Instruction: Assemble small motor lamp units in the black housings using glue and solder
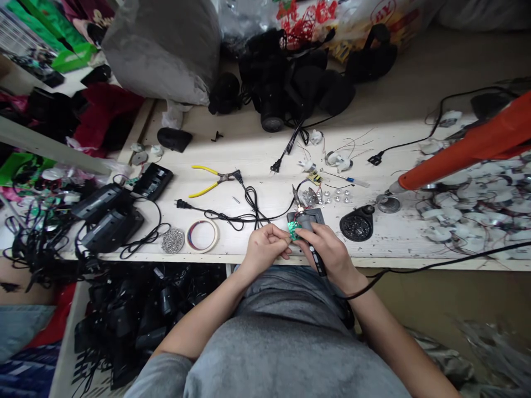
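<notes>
Head view: my left hand [265, 249] pinches the green board [293, 230], right hand [332, 257] clasps the soldering iron [306, 222]; joint apparently unfinished.

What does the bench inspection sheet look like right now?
Surface: pale wooden table, crowded.
Job's things: green circuit board, soldering iron beside it.
Clutter: yellow pliers, tape roll, white parts pile.
Hands: left hand pinches the circuit board; right hand grips the soldering iron.
Cables: black power cord across the table.
Surroundings: grey bag, box of black parts below.
</notes>
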The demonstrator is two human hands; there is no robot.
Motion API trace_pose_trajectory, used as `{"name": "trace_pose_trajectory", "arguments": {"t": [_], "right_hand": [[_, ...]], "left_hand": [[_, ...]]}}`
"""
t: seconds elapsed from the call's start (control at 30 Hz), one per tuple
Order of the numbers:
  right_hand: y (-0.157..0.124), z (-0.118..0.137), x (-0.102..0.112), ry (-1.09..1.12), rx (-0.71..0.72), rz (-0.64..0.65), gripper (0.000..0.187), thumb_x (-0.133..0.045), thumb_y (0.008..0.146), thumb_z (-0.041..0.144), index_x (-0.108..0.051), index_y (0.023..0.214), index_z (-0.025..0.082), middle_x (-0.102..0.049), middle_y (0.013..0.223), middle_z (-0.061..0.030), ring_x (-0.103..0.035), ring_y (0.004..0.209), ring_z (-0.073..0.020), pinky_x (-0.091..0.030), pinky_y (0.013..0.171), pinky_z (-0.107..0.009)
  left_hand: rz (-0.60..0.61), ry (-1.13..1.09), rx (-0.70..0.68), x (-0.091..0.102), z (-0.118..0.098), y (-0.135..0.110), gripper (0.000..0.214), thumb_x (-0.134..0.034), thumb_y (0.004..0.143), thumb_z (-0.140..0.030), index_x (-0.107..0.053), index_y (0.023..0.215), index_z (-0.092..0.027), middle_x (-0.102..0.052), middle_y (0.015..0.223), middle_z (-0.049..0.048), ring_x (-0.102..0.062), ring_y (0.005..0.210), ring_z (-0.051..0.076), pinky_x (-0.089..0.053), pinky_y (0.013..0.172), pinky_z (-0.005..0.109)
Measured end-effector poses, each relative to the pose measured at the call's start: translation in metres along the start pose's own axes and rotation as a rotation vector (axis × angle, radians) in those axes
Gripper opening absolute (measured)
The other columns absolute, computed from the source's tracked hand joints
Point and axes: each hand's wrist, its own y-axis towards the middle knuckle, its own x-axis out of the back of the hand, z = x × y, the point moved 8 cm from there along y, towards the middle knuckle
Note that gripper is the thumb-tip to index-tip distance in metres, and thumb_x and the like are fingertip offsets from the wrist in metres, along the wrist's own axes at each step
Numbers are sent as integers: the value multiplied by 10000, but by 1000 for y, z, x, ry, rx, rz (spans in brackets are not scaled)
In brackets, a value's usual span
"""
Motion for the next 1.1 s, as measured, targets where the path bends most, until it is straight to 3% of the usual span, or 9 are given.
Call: {"name": "trace_pose_trajectory", "arguments": {"t": [0.2,0.4,0.63,1.1], "right_hand": [[5,16,45,-10,-48,-65,407,-634,939,154,-599,1335,238,-630,994,-82,-642,865,-196,-569,775,-341],[-12,42,83,216,-75,-40,481,-536,919,71,-595,1383,181,-666,819,-57,-632,714,-195,-551,643,-347],[-19,47,79,232,-86,-11,413,-552,883,33,-650,1268,145,-680,817,-57,-630,683,-174,-548,641,-332],[-22,44,70,222,-66,-7,391,-558,891,19,-642,1255,134,-646,770,-54,-622,695,-173,-538,623,-324]], "left_hand": [[-19,-24,13,-1,1,0,287,-830,572,-299,-603,659,-146,-685,651,14,-630,489,101,-522,438,190],[-49,-56,15,-3,-2,-1,284,-833,558,-308,-616,642,-145,-684,655,15,-634,488,100,-514,422,179],[-63,-50,8,-5,-3,0,254,-819,551,-291,-624,629,-147,-682,624,15,-637,482,108,-508,416,177],[-61,-52,13,-5,-1,1,271,-820,542,-309,-621,634,-149,-677,596,15,-623,461,108,-508,414,187]]}}
